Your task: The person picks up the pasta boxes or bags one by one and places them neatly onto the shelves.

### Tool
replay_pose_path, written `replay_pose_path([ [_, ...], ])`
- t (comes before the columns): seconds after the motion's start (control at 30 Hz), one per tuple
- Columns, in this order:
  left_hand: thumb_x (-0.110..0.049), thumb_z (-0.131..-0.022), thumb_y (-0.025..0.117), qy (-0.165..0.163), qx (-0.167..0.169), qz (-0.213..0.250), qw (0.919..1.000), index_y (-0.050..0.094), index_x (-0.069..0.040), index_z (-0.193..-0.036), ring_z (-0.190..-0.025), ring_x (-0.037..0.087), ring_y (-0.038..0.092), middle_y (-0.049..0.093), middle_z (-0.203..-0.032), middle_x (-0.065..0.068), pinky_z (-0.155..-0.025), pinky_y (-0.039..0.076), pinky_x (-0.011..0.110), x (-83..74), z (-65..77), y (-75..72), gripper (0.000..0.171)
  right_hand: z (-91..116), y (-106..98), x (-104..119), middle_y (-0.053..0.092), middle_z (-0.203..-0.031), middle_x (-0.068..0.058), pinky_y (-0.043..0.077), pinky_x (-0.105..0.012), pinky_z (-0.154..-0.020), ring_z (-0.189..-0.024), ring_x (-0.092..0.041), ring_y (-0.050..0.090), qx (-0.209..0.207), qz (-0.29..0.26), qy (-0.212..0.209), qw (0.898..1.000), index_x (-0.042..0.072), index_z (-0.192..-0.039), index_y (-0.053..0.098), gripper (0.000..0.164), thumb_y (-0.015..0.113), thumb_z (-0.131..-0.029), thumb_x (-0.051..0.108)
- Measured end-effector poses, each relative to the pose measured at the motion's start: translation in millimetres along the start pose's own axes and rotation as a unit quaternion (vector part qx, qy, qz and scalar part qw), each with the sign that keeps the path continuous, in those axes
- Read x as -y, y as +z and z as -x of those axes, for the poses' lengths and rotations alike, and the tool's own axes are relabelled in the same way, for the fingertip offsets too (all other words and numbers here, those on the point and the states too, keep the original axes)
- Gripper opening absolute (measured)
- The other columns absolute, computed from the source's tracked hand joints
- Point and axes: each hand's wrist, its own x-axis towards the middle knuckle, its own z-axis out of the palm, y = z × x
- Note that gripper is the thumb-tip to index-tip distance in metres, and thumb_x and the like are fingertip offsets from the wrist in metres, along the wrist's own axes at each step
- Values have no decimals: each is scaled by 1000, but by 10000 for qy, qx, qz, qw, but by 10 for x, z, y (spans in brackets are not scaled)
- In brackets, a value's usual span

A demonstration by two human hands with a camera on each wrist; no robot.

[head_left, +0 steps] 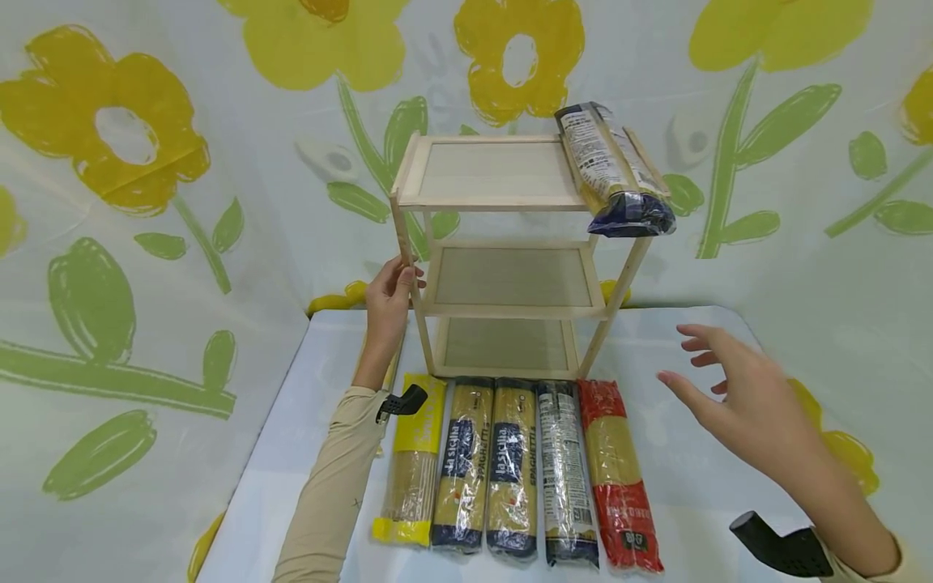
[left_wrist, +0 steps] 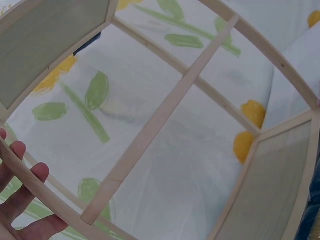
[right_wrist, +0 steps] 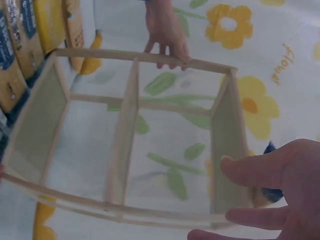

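Note:
A three-tier wooden shelf stands on the table. My left hand grips its left front post, and the left wrist view shows the fingers curled at that wooden bar. To the right of the shelf, my right hand hovers with fingers spread, holding nothing. On the right end of the top tier lies a spaghetti pack, its dark blue end overhanging the front edge. The middle tier and bottom tier bear nothing.
Before the shelf lie a yellow pasta pack, several blue-labelled spaghetti packs and a red pasta pack, side by side. Another pack lies partly hidden behind the left forearm. Flower-printed cloth encloses the white table.

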Motion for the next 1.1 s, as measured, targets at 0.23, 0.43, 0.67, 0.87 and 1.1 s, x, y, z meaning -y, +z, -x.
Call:
replay_pose_path([
  [0.23, -11, -100, 47, 42, -11, 20, 10000, 54, 10, -121, -94, 44, 59, 58, -104, 31, -70, 47, 63, 15, -13, 1, 30, 182, 134, -122, 63, -104, -20, 51, -26, -58, -90, -33, 60, 208, -108, 249, 9994, 1, -126, 51, 56, 73, -84, 29],
  [0.43, -11, -100, 47, 80, -25, -77, 9999, 54, 9, -122, -94, 44, 60, 58, -104, 31, -69, 48, 61, 3, -2, -15, 31, 290, 249, -198, 64, -103, -19, 50, -25, -57, -89, -34, 61, 386, -141, 503, 9979, 2, -126, 50, 55, 73, -84, 31],
  [0.67, -10, -100, 47, 85, -52, -77, 9999, 55, 9, -120, -94, 45, 59, 58, -105, 33, -66, 51, 53, -1, -1, -29, 29, 402, 432, -256, 64, -103, -18, 53, -32, -59, -89, -34, 62, 727, -267, 763, 9941, 3, -126, 50, 54, 70, -86, 34],
  [0.87, -10, -99, 48, 56, -65, 25, 10000, 56, 8, -119, -94, 45, 59, 59, -104, 30, -67, 49, 57, 13, -5, -1, 28, 533, 616, -325, 64, -103, -18, 54, -45, -66, -89, -34, 63, 1004, -444, 1013, 9888, 2, -126, 50, 55, 71, -86, 33],
  [1.1, -10, -99, 48, 6, -88, 31, 10000, 56, 8, -120, -95, 45, 59, 59, -104, 29, -69, 48, 59, 6, -1, 10, 29, 634, 832, -402, 63, -103, -21, 54, -49, -67, -89, -36, 62, 1341, -430, 1427, 9797, -1, -126, 48, 61, 71, -85, 37],
])
